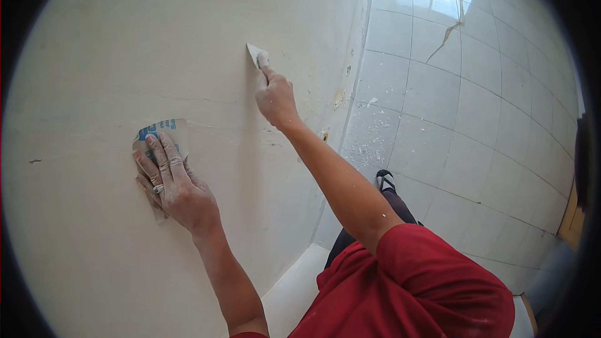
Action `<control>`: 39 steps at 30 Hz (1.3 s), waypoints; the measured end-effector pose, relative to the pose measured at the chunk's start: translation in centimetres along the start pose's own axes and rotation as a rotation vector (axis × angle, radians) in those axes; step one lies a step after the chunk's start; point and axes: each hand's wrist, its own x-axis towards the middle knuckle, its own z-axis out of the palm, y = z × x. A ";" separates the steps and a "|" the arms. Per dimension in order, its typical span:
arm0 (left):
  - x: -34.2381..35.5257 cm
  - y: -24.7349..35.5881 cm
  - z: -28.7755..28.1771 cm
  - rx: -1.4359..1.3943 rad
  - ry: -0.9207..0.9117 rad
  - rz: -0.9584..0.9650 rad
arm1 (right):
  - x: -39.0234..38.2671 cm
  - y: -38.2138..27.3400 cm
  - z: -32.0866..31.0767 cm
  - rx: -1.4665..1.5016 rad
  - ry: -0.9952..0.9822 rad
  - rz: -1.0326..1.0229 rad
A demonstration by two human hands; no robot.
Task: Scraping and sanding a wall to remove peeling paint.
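My left hand, dusted white, presses a sheet of sandpaper against the pale wall. Its fingers lie flat over the sheet, and the printed backing faces me. Higher and to the right, my right hand is closed round the handle of a putty knife. The knife's whitish blade points up and left, at or very near the wall; whether it touches I cannot tell. A rough horizontal crack line crosses the wall between the two hands.
A grey tiled floor runs along the wall's right side. White flakes lie scattered near the wall's foot. My sandalled foot stands beside them. A torn strip lies farther off. Chipped patches mark the wall's lower edge.
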 end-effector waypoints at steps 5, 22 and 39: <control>-0.2 -0.2 1.3 -0.039 0.021 -0.024 | 0.5 2.8 0.1 -0.174 -0.011 -0.163; -0.8 -1.0 2.8 0.051 0.041 0.021 | -8.7 5.6 3.5 -0.106 -0.043 -0.327; -0.4 -0.3 2.9 -0.024 0.018 0.068 | 0.4 5.5 -1.2 -0.003 0.062 0.218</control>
